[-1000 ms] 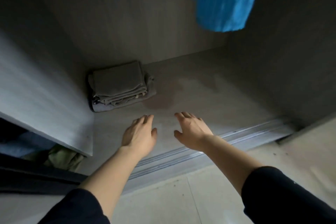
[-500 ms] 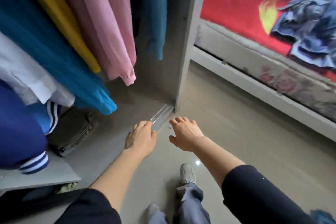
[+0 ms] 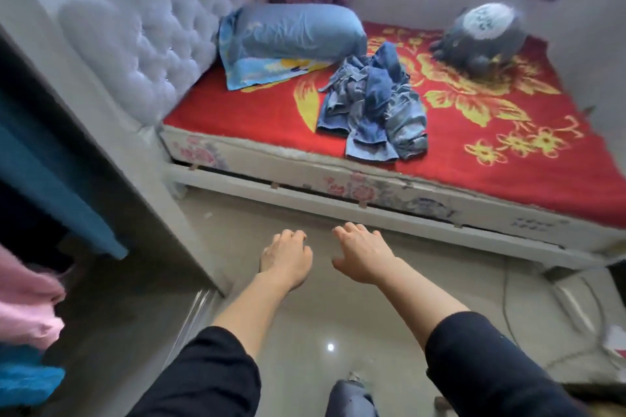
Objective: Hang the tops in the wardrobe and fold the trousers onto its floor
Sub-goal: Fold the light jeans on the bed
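Evidently you are well into the job, but it isn't finished. At the left edge of the frame, inside the wardrobe [image 3: 111,159], several tops already hang: a teal garment [image 3: 50,179] above, a pink top [image 3: 27,298] below it and a bright blue one [image 3: 27,379] at the lower left corner. So the hanging part looks largely done, and no loose tops show on the bed.

What remains lies upper centre: a crumpled heap of denim trousers [image 3: 372,108] on the red flowered bedspread [image 3: 474,145], just beside the blue pillow [image 3: 288,34] and near the mattress edge facing you. They are unfolded, and how many pairs are in the heap cannot be told.

Your left hand [image 3: 286,259] and right hand [image 3: 364,256] reach forward side by side over the tiled floor [image 3: 305,332] in the lower middle. Both are empty with fingers loosely bent, touching nothing, well short of the denim.

Only a sliver of the wardrobe floor [image 3: 118,315] shows, so you can't judge from here what is already stacked there. Likely left: fetch the denim, fold it, and lay it inside.
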